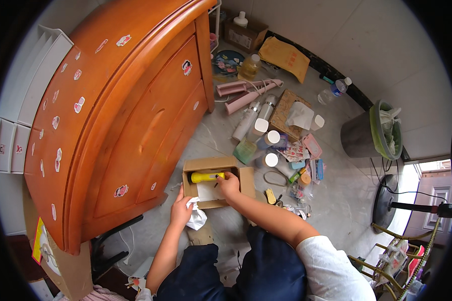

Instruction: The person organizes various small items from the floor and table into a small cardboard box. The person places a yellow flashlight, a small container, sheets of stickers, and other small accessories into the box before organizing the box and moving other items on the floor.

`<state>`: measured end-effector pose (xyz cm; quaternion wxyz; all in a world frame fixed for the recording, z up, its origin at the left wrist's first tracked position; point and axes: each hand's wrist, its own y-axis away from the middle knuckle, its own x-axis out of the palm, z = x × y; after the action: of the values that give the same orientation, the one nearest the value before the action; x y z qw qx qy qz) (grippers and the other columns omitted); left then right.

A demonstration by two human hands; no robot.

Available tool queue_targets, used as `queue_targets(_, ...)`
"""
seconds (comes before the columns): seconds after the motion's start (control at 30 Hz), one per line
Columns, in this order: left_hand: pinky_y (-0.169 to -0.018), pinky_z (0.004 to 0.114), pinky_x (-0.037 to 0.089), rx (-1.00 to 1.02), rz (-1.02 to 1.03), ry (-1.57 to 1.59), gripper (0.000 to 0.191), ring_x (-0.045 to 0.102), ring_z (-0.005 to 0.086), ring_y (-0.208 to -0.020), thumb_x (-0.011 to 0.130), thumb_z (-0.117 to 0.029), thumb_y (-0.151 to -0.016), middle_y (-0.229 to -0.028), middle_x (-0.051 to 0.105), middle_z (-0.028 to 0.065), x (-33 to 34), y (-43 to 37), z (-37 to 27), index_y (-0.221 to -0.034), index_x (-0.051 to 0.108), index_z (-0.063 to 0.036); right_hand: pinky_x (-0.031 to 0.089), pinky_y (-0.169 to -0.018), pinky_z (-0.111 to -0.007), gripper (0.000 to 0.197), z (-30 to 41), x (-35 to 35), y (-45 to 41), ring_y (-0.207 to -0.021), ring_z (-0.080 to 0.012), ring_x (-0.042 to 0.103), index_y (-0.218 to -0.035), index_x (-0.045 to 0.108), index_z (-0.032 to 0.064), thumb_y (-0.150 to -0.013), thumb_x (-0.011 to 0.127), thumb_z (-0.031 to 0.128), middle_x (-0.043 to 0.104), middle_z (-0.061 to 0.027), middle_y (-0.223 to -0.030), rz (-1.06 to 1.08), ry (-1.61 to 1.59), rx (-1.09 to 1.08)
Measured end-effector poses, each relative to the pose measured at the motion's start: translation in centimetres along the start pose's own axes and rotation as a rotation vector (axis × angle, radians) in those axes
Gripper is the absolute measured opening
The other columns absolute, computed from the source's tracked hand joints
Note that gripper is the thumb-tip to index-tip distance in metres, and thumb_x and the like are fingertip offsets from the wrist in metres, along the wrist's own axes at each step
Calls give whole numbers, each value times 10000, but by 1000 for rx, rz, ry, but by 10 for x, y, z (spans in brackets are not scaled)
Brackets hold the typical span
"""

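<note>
Before me on the floor is an open cardboard box [211, 163] with its flaps spread. My right hand [229, 185] reaches inside, its fingers on the end of a yellow flashlight [203, 177] with a dark head. The flashlight lies lengthwise along the box's far side, above a pale bottom. A crumpled white tissue [197, 219] hangs from my left hand [180, 211], which is at the box's near left corner. That hand's fingertips rest by the box's left wall; part of its grip is hidden.
An orange wooden cabinet [135, 135] with stickers stands close on the left. Bottles [257, 129], a tissue box [286, 116], pink hair stylers [248, 94] and small items crowd the floor beyond the box. At right are a waste bin [356, 131] and a round stand base [384, 199].
</note>
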<state>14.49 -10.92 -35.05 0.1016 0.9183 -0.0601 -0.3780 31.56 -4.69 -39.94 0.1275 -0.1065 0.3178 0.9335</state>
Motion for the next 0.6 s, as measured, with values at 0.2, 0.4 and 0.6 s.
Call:
queue_targets(0.2,-727,323,456,11,13,-14,179,536,300,-958,580,-15,-665,-1318,318,130,-1,0,-8,-844,592,-17,454,-675,-279,139,-9,0,-10,-703,-171,545,-840,573,-26,-764,578,90,580,-89,-820,84,-343,381)
queue_targets(0.4,-788,321,438,5,13,13,181,497,320,-1025,572,-4,-658,-1299,335,166,-1,-1,-9,-838,586,-19,456,-713,-311,129,-16,-1,-17,-773,-195,545,-886,555,-11,-793,515,70,562,-81,-834,292,-464,512)
queue_targets(0.6,-793,309,436,23,12,11,196,501,305,-1033,565,9,-651,-1296,343,164,2,-1,-4,-845,585,-14,386,-823,-336,311,-10,0,-9,-947,-173,486,-1089,454,50,-782,501,73,493,-43,-1008,571,-411,561)
